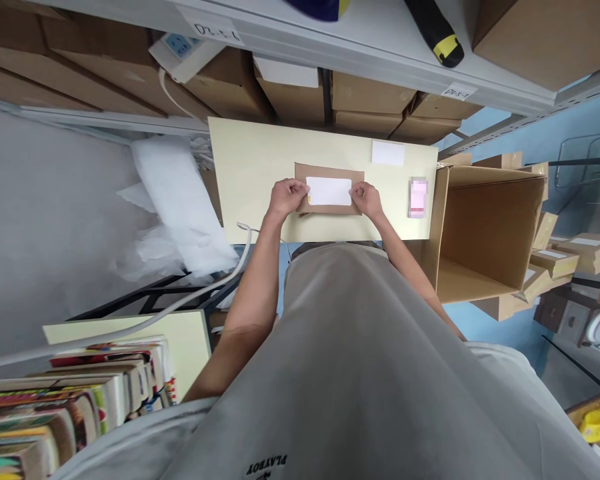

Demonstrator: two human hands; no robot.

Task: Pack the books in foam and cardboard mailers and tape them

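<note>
A flat brown cardboard parcel (330,175) lies on a pale yellow table (250,167). A white label (329,191) sits on top of the parcel. My left hand (287,198) pinches the label's left edge with fingers curled. My right hand (366,199) pinches its right edge the same way. Both hands rest on the parcel.
A second white label (388,153) and a pink phone-like item (418,197) lie on the table's right part. An open cardboard box (480,233) stands to the right. Shelves with brown boxes (365,100) are behind, white foam wrap (175,200) to the left, books (80,393) at lower left.
</note>
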